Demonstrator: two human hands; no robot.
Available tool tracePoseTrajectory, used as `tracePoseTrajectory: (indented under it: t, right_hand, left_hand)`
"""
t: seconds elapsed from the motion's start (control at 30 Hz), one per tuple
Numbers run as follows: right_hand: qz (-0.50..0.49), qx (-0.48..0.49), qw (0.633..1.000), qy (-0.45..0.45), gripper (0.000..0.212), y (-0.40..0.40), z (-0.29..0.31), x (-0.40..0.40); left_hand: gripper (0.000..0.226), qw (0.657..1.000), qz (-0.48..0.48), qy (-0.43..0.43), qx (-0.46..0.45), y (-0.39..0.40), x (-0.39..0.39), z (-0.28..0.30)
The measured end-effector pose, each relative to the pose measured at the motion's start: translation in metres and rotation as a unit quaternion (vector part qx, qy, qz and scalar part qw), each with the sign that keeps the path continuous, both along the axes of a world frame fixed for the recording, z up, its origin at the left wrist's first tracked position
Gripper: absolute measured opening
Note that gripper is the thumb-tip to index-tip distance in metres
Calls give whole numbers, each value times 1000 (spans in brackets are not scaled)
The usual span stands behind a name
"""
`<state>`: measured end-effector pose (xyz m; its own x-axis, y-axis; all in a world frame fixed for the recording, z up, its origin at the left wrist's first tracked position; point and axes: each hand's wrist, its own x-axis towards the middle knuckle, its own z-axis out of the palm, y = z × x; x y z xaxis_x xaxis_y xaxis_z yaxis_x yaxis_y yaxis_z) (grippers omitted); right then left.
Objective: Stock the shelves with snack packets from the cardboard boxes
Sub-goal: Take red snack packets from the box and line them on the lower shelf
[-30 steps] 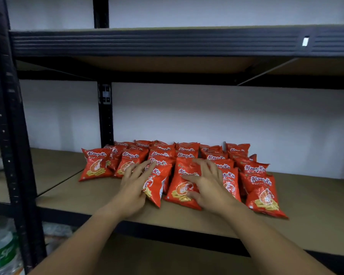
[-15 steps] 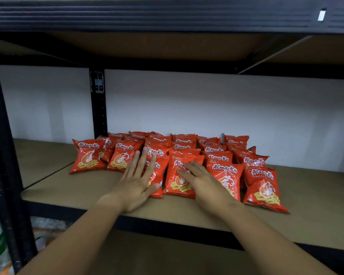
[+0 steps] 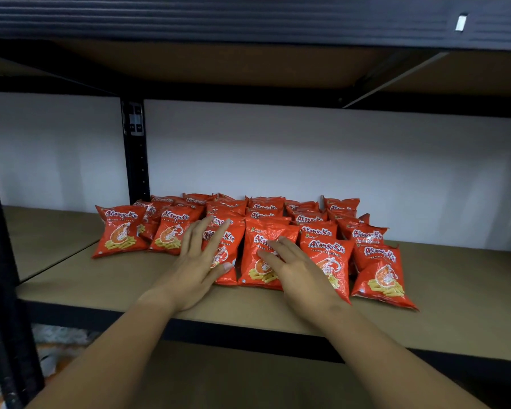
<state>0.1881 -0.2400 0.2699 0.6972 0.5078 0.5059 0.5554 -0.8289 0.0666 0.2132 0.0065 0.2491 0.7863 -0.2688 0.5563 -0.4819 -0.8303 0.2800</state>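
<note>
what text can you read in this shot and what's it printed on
"Alang-Ku": red script brand on the snack packets, repeated across the group.
"PRAWN CRACKERS": small line beneath the brand, just readable on the front packet.
White tag on the upper shelf beam: nothing readable.
Small corner logos: too blurred to read.

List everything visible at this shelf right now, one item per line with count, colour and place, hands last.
snack packets: well over a dozen, exact count unclear, red with white lettering, overlapping in rows on the middle shelf board, back rows against the wall
shelf board: one, brown, holding the packets
upper shelf: one, black front rail, overhead
white tag: one, on the upper shelf rail, right
rack posts: two visible, black, left side
wall: white, behind the rack
left hand: fingers straight, resting on a front packet
right hand: fingers spread flat on front packets
</note>
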Motion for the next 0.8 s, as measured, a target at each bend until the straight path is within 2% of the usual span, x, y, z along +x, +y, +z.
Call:
tracePoseTrajectory:
  t: [0.1,0.27,0.33,0.47,0.63,0.8]
  right_hand:
    - [-7,-3,1000,11,68,1,2,-3]
    - [-9,-4,1000,13,76,2,1,-8]
    - [-8,0,1000,13,80,0,-1,-13]
    - [-8,31,999,25,78,-13,-9,-33]
    - [-24,114,992,45,48,-39,-18,-86]
    - [-67,144,986,50,36,-81,-34,-143]
  left_hand:
    - [78,1000,-13,12,1,-1,5,-2]
    - [84,992,54,-14,117,-5,2,2]
    - [85,987,79,-34,134,-8,-7,4]
    - [81,990,69,-78,97,-13,-26,1]
    - [72,993,49,-83,62,-30,-68,-12]
    - [44,990,-3,-138,-16,-80,-129,-30]
